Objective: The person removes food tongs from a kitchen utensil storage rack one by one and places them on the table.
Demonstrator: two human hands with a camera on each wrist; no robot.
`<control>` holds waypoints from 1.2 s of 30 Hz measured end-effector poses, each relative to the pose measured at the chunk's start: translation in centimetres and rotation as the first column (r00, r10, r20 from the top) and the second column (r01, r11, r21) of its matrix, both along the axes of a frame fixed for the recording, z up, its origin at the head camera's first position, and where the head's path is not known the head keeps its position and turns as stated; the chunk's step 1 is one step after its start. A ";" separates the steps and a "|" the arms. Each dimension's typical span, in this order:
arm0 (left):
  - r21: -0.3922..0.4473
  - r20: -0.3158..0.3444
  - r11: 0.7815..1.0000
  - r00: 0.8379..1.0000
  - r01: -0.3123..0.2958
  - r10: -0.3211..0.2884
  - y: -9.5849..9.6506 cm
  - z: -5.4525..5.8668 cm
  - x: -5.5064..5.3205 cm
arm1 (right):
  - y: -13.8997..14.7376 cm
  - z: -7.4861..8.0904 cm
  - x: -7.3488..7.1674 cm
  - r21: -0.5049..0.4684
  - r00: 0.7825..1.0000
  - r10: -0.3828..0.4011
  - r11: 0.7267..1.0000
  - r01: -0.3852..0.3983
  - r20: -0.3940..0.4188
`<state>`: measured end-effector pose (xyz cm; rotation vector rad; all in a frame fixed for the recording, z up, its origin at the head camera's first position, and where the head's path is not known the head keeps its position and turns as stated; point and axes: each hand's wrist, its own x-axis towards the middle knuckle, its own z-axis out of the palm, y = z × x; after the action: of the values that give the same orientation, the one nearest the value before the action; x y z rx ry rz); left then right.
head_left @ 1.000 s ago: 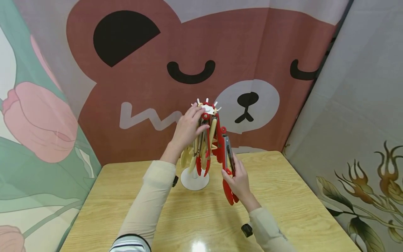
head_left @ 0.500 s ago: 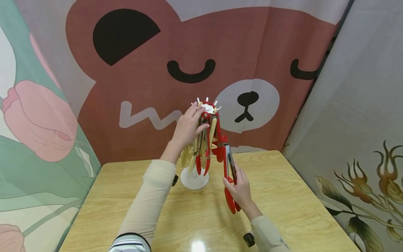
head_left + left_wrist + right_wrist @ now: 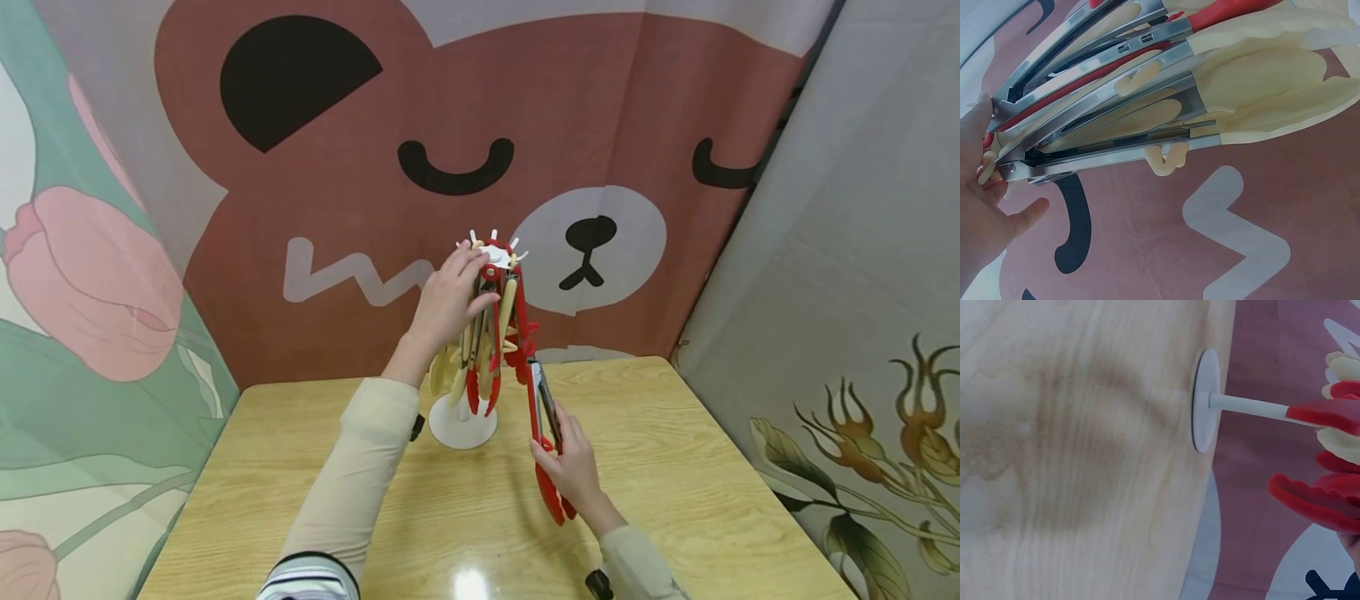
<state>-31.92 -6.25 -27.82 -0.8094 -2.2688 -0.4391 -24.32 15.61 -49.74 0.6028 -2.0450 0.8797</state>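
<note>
Handling a pair of red-tipped tongs (image 3: 536, 417) beside a loaded white stand (image 3: 450, 435). The right hand (image 3: 576, 467) grips the tongs, fingers and thumb about the lower part of the arms, and holds them above the worktop (image 3: 442, 508), tips downward and slightly tilted, to the right of the stand. Their upper end lies below the stand's white head (image 3: 498, 257), near the red tongs hanging on that side; whether the two touch cannot be told. The left hand (image 3: 442, 304) reaches to the top of the stand and rests its extended fingers there, thumb held out; in the left wrist view it lies against the joint ends of the hanging tongs, among them several with cream tips (image 3: 1260, 81). The step in hand appears to be bringing one pair clear of the rest. To do it well, the left hand should steady the head with light pressure straight down over the post (image 3: 1250, 405), since a sideways push at that height would probably tip so tall a stand on its round base. The right hand's hold is sound for control of the tips, but it leaves the upper end free to swing; a smooth path outward, away from the hanging pairs, would lessen the risk of snagging. Both arms are best kept together under even finger pressure, lest they spread and catch a neighbouring pair.
</note>
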 end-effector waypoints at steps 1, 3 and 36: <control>0.000 0.001 1.000 1.000 0.000 0.000 0.0 0.0 0.0 | 0.0 -0.1 0.0 0.004 1.000 0.000 1.000 0.000 0.004; 0.000 0.000 1.000 1.000 0.000 0.000 0.0 0.0 -0.1 | 0.0 -0.4 0.1 0.011 1.000 -0.002 1.000 0.002 0.015; 0.004 0.018 1.000 1.000 -0.010 0.010 0.1 0.0 0.0 | 1.2 -2.9 0.4 0.209 0.998 -0.045 0.977 0.035 0.046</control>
<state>-31.91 -6.19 -27.80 -0.7953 -2.2865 -0.4477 -23.93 16.80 -52.62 0.6549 -2.2045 0.6682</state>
